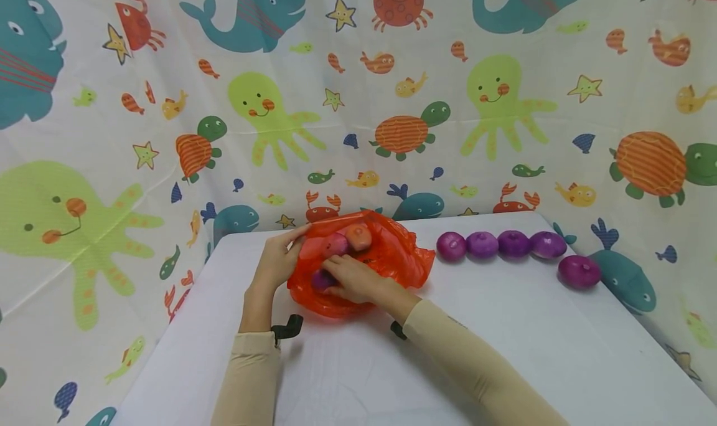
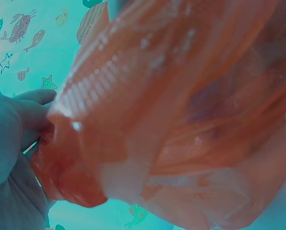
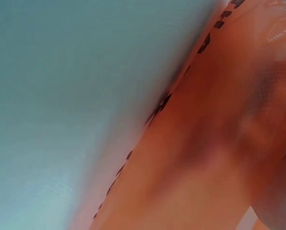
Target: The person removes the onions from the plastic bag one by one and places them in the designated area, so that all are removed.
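Observation:
A red plastic bag [image 1: 392,251] lies on the table with its mouth spread toward me. At the bag's left edge my left hand [image 1: 277,261] pinches the plastic; the left wrist view shows the bunched film [image 2: 68,163] between thumb and fingers. My right hand [image 1: 355,279] reaches into the mouth, its fingers curled round a purple onion [image 1: 322,280]. Beyond that hand, a pinkish onion [image 1: 335,245] and an orange-looking round one [image 1: 358,237] rest inside the bag. Blurred red film [image 3: 205,143] fills much of the right wrist view.
Right of the bag, several purple onions [image 1: 482,245] stand in a row along the table's back. Another onion [image 1: 579,272] sits nearer, by the right edge of the white table [image 1: 476,314]. A curtain with sea animals [image 1: 347,102] hangs behind and at the sides.

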Demonstrator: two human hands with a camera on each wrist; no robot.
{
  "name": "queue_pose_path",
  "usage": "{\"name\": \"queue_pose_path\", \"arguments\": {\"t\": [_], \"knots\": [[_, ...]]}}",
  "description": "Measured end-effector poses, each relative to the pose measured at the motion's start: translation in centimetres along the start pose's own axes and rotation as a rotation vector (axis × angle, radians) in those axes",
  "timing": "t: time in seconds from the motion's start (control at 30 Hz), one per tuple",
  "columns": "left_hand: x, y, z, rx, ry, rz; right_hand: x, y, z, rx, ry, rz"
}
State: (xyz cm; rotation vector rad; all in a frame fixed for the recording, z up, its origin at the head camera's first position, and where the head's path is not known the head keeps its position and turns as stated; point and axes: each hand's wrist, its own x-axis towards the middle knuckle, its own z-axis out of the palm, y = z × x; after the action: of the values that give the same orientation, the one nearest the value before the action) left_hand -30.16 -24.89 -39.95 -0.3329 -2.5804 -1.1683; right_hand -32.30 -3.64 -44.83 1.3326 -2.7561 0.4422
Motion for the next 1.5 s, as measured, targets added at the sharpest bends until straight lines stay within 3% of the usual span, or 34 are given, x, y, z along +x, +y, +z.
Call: {"name": "queue_pose_path", "arguments": {"t": [0.17,0.43,0.93,1.23,1.5], "knots": [[0.0,-0.2,0.0,0.005,0.004,0.013,-0.2,0.2,0.1,-0.021,-0.023,0.015],[0.0,-0.1,0.0,0.013,-0.001,0.025,-0.4,0.1,0.1,0.061,-0.041,0.029],[0.0,-0.1,0.1,0.008,0.009,0.032,-0.8,0.1,0.3,0.102,-0.044,0.056],[-0.1,-0.1,0.2,0.005,0.013,0.018,-0.9,0.7,-0.3,0.093,0.071,0.029],[0.0,-0.2,0.2,0.011,0.012,0.035,-2.3,0.9,-2.2,0.199,0.197,0.025]]}}
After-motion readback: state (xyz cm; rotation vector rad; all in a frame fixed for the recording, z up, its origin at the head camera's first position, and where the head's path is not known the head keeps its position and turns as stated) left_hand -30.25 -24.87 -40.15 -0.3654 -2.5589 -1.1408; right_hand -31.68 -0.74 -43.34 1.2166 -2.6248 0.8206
